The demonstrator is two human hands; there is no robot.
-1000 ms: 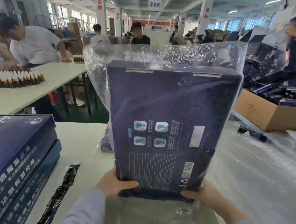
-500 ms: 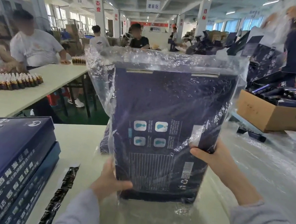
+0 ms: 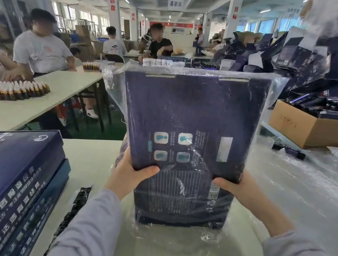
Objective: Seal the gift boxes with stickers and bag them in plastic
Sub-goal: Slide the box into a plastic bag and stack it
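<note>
Left hand (image 3: 132, 174) and right hand (image 3: 235, 187) grip stiff box (image 3: 192, 109) at lower corners through bag (image 3: 113, 80); film probably slippery.

Between left hand (image 3: 129, 173) and right hand (image 3: 234, 188), gift box (image 3: 190, 113) in plastic bag (image 3: 113, 80); stacked boxes (image 3: 6, 180) left, carton (image 3: 316, 133) behind right.

"灌装区" on the ceiling sign (image 3: 175, 3)

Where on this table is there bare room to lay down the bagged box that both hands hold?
One bare patch of white table lies between the stack of boxes and the bagged box, beyond the black strip. Right of the box, clear plastic sheets cover the table up to the cardboard box. The left edge is crowded.
</note>
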